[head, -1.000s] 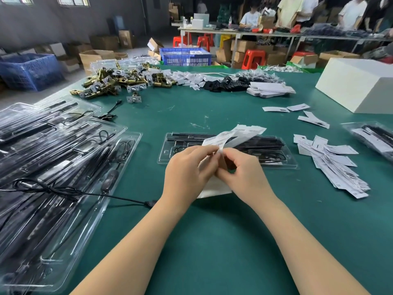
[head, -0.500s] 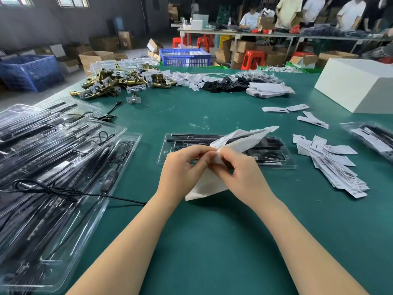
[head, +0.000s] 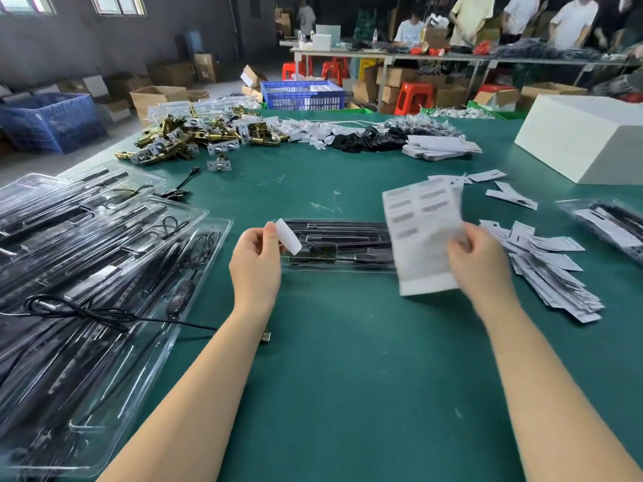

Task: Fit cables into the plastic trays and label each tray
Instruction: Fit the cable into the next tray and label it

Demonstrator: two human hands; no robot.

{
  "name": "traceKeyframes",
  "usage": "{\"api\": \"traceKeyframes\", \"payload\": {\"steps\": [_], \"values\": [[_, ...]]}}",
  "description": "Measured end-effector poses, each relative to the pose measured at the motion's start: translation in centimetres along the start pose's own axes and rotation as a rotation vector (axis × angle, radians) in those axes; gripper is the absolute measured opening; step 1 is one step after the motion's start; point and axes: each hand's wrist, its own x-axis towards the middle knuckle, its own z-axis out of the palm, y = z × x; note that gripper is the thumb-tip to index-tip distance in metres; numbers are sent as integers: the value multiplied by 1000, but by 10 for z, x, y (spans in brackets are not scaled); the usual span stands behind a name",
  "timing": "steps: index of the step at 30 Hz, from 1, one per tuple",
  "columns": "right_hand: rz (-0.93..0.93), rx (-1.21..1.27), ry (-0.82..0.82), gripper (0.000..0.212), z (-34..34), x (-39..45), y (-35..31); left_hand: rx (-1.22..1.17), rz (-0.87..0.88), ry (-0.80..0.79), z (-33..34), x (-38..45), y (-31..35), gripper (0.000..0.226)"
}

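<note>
**Label peeled off, sheet in the other hand, one tray in front**

Green table point(head: 348, 394) fills the view. Far right on it one white box point(head: 588, 140). At left a stack of clear plastic trays point(head: 87, 273) loaded with black cables, at least four overlapping, exact count unclear; one loose black cable point(head: 114, 316) lies across the stack and runs onto the table toward the left forearm. One single tray point(head: 341, 243) sits centre, between the two hands, black cable parts seated in its compartments. One more filled tray point(head: 609, 227) at the right edge, partly cut off.

Far side: one heap of brass-coloured metal parts point(head: 195, 137), one pile of small black pieces point(head: 365, 139), one flat stack of white cards point(head: 438, 149). Right of the centre tray one heap of printed paper tags point(head: 549, 269), too many to count, with a few strays beyond it.

Right hand point(head: 476, 259) grips one label sheet point(head: 421, 234) at its right edge, fingers curled round it; sheet is raised, blurred, covers the tray's right end; two columns of grey labels, print unreadable.

Left hand point(head: 255, 260) pinches one small white label point(head: 288, 236) between thumb and fingertips, held just over the centre tray's left end; touching or not, cannot tell
</note>
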Motion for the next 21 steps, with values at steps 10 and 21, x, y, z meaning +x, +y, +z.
{"api": "traceKeyframes", "payload": {"steps": [10,21], "values": [[465,-685,347,35,-62,18,51,599,216,-282,7,-15,-1,39],[252,-655,282,46,-44,13,57,601,110,-219,3,-14,0,43]]}}
